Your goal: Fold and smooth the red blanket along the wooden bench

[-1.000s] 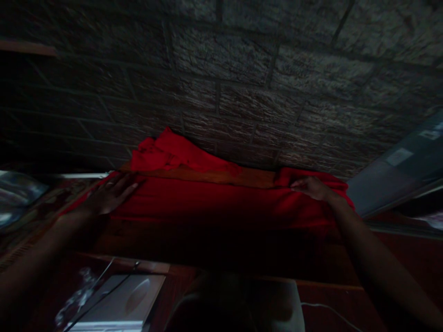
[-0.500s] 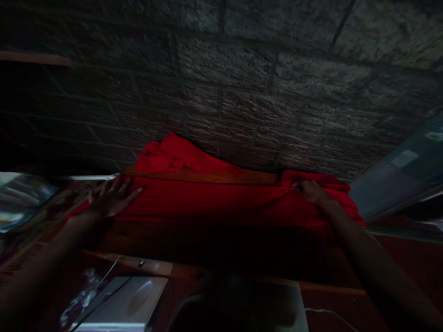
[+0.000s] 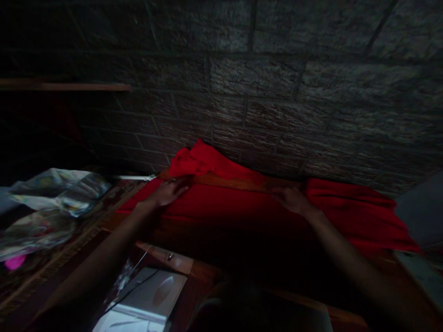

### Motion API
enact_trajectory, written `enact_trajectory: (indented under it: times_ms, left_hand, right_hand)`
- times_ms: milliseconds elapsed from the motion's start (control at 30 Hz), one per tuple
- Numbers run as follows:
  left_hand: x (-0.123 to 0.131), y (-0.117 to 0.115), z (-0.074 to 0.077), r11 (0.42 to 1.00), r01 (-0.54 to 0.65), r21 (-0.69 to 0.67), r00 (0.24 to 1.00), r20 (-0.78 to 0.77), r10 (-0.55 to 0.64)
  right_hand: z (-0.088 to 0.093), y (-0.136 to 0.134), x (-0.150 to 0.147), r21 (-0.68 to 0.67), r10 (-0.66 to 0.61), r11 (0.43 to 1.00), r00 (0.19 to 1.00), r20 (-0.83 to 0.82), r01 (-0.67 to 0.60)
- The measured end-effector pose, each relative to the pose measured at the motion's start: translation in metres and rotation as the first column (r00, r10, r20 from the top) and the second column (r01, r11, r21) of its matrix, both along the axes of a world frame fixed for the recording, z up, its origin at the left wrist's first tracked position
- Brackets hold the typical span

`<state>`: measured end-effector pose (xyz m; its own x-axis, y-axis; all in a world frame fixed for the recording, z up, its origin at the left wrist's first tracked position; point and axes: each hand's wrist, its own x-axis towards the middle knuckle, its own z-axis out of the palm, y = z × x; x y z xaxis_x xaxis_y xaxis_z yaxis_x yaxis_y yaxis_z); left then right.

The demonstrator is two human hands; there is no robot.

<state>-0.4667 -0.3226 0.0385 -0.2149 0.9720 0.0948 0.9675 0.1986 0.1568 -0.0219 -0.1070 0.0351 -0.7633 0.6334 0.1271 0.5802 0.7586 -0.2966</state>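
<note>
A red cloth point(image 3: 228, 207) lies spread over a wooden surface against a dark brick wall, with a bunched part point(image 3: 200, 159) at the back left. A strip of bare wood point(image 3: 238, 183) shows between the folds. My left hand point(image 3: 169, 191) rests palm down on the cloth's upper left edge, fingers stretched out. My right hand point(image 3: 290, 199) lies on the cloth near its upper edge, right of centre; its fingers look curled onto the fabric, but the dim light hides whether they grip it.
Crumpled plastic bags point(image 3: 51, 193) lie at the left, with something pink point(image 3: 14, 262) below them. A white machine top point(image 3: 145, 302) sits near the bottom. A wooden shelf point(image 3: 65, 86) runs along the wall at upper left. A pale panel point(image 3: 420, 212) stands at the right.
Both hands have slid toward the middle of the cloth. The view has swung left, showing more of the bags and the cloth's right end.
</note>
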Motion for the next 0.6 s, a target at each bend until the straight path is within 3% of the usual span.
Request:
enact_trajectory:
  times_ms: [67, 167, 267, 400, 600]
  left_hand:
    - [0.016, 0.017, -0.002, 0.990, 0.125, 0.070, 0.988, 0.079, -0.131]
    - [0.032, 0.037, -0.012, 0.955, 0.251, 0.156, 0.956, 0.117, -0.271]
    - [0.038, 0.051, -0.020, 0.944, 0.271, 0.189, 0.945, 0.132, -0.298]
    - [0.043, 0.066, -0.015, 0.943, 0.298, 0.148, 0.927, 0.190, -0.323]
    - [0.056, 0.081, -0.010, 0.923, 0.356, 0.143, 0.846, 0.370, -0.383]
  right_hand:
    - [-0.007, -0.010, -0.030, 0.022, 0.013, 1.000, 1.000, -0.004, -0.013]
    - [-0.023, -0.016, -0.051, 0.107, -0.002, 0.994, 0.999, -0.044, 0.006]
    - [-0.039, -0.016, -0.053, 0.153, -0.003, 0.988, 0.993, -0.120, 0.022]
    - [-0.051, -0.014, -0.051, 0.152, 0.034, 0.988, 0.975, -0.221, 0.000]
    - [-0.043, -0.019, -0.053, 0.115, 0.099, 0.991, 0.955, -0.279, -0.069]
